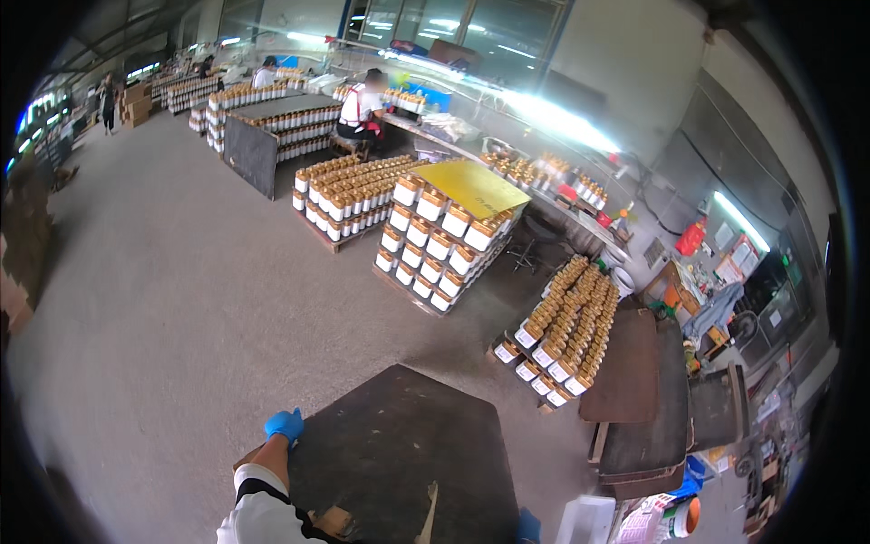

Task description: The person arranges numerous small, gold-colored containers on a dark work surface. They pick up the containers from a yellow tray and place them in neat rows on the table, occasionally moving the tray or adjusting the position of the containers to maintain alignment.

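On the grey concrete floor ahead stand a tall block of white, gold-topped containers and, toward the right edge, a lower block. Your large, dark flat board, scuffed and pale-flecked, is at the near edge, its left side clasped by your blue-gloved left hand; your right hand's hold I cannot tell.

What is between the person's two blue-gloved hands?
A large, dark, flat board lies between the blue-gloved left hand and the blue-gloved right hand, as the head view shows. The right hand is only partly visible.
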A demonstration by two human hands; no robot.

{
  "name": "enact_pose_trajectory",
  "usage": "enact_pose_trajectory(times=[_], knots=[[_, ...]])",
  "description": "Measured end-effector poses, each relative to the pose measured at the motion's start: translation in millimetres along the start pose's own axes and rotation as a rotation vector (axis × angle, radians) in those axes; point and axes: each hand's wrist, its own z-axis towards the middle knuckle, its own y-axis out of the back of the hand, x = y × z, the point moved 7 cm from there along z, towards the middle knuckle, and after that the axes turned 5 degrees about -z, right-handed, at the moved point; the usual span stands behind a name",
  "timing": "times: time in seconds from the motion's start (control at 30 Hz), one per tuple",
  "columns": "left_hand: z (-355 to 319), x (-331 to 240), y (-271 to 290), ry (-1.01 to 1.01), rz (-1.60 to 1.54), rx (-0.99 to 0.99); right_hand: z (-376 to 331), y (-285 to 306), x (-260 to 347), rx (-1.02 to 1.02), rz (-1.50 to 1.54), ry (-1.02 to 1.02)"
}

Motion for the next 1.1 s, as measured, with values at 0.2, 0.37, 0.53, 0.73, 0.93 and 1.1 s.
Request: enact_pose_trajectory(times=[0.2,0.37,0.53,0.73,0.93,1.1], knots=[[-87.2,68.7,-3.9,-0.022,-0.024,-0.128,-22.4,-11.9,-104.9,-0.109,-0.111,0.047],[-159.5,138.9,-6.8,0.035,0.018,-0.246,-60.7,-2.8,-144.9,-0.260,-0.002,0.117],[-200.2,124.9,-30.4,-0.060,-0.044,-0.307,-99.4,75.3,-161.3,-0.312,0.077,-0.007],[-205.5,76.8,-37.6,-0.209,-0.112,-0.411,-111.4,139.0,-173.3,-0.486,0.094,0.049],[-163.4,-4.3,-9.5,-0.239,-0.396,-0.469,-79.9,186.3,-156.9,-0.482,0.199,-0.045],[-187.6,-170.9,-26.2,-0.440,-0.176,-0.516,-27.6,242.0,-151.3,-0.609,0.092,0.052]])
